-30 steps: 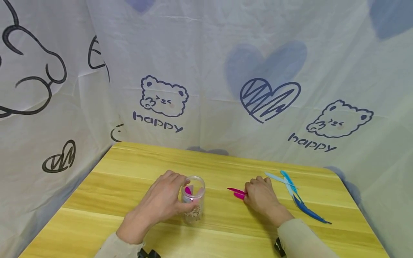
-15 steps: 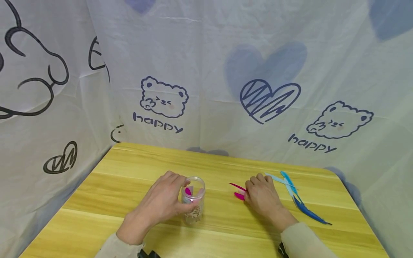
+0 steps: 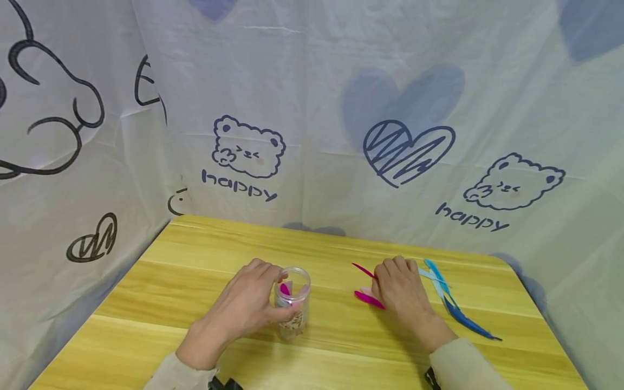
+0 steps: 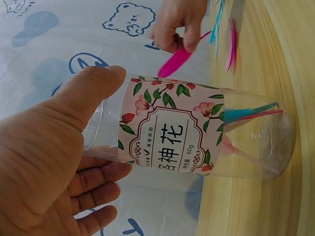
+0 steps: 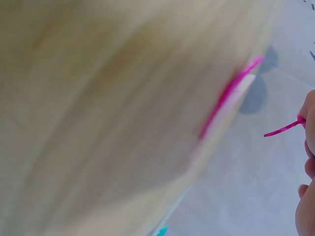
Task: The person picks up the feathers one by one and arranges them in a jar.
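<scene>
Right hand (image 3: 400,290) lifted a little off the worktop (image 3: 195,260) and drawn toward the far edge over the past second, fingers pinched on the quill of one magenta feather (image 3: 363,269) now raised clear of the wood and pointing toward the jar. Second magenta feather (image 3: 369,299) left lying flat just on the jar side of that hand, no longer paired with the first as it was a second ago. Left hand (image 3: 246,306) unchanged at mid-worktop, thumb and fingers wrapped around the clear plastic jar (image 3: 292,309), held upright with its flowered label (image 4: 170,140) facing the wrist camera. Inside the jar, feathers already standing: magenta tips visible at the mouth from the head view, a teal quill and pink quills visible near the base from the left wrist view. Blue feathers (image 3: 450,300), pale and dark, untouched in a loose line near the right edge of the worktop, just beyond the right hand. Read from the raised feather and the steadied jar: one more feather picked up and apparently bound for the jar, with one magenta and the blue ones left on the wood. Right wrist view too blurred for more than a magenta streak and the pinched quill.
</scene>
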### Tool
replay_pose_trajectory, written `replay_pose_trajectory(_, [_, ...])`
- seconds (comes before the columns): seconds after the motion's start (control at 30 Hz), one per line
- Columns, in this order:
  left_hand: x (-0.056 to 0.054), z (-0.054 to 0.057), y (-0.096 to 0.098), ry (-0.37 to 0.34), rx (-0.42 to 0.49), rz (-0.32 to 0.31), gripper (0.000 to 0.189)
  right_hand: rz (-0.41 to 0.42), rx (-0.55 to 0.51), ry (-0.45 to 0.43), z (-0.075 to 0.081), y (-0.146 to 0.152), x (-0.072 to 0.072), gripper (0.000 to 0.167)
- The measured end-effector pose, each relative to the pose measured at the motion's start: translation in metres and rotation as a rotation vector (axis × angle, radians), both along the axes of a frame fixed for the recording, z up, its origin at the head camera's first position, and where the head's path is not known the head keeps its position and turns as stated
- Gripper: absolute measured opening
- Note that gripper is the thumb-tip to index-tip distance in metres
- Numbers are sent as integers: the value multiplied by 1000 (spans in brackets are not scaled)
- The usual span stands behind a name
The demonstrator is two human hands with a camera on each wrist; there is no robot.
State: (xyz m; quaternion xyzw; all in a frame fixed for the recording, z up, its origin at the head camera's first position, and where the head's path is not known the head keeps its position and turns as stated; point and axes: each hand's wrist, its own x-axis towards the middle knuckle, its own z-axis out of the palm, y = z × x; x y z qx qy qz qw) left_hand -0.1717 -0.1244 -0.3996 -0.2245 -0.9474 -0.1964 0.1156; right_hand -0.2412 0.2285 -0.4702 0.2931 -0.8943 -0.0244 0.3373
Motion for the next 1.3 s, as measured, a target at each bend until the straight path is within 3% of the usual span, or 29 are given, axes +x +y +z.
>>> replay_pose_trajectory(0.13, [0, 0, 0, 6, 4, -3, 63, 22, -37, 61, 8, -2, -1, 34])
replay_pose_trajectory(0.6, [0, 1, 1, 9, -8, -3, 62, 96, -133, 142, 33, -18, 7, 26])
replay_pose_trajectory(1.17, [0, 1, 1, 7, -9, -1, 62, 249, -243, 262, 86, -72, 30, 27])
replay_pose_trajectory(1.3, [0, 1, 1, 16, -9, -1, 61, 300, -292, 240, 94, -86, 35, 29])
